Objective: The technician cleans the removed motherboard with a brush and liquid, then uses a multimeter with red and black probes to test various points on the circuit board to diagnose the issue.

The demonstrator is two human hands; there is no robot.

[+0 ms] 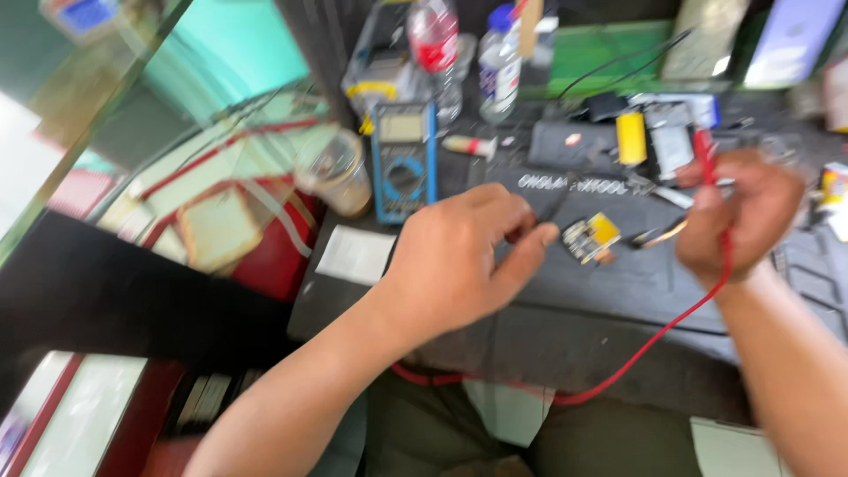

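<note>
While the small circuit board [592, 237], with its yellow part turned up, lies flat on the dark mat [618, 283] near the middle of the desk [530, 344], both hands close on it from opposite sides. The board sits between them, just right of the left hand [459, 261] and left of the right hand [746, 216]; the left hand is the nearer of the two, its fingertips almost at the board's left edge. The left hand is narrowed to a pinch around a thin black probe [555, 208], whose tip points down and right toward the board. The right hand is curled shut around a red probe [704, 155], held roughly upright, with its red lead [671, 322] looping down across the mat toward the near edge of the desk. A pair of tweezers [658, 235] lies just right of the board, between it and the right hand. Farther away and to the left stands a blue meter [404, 159], beside a clear plastic cup [336, 170]; two bottles [499, 57] stand at the far edge. Motion blur hides whether either probe tip touches the board.
</note>
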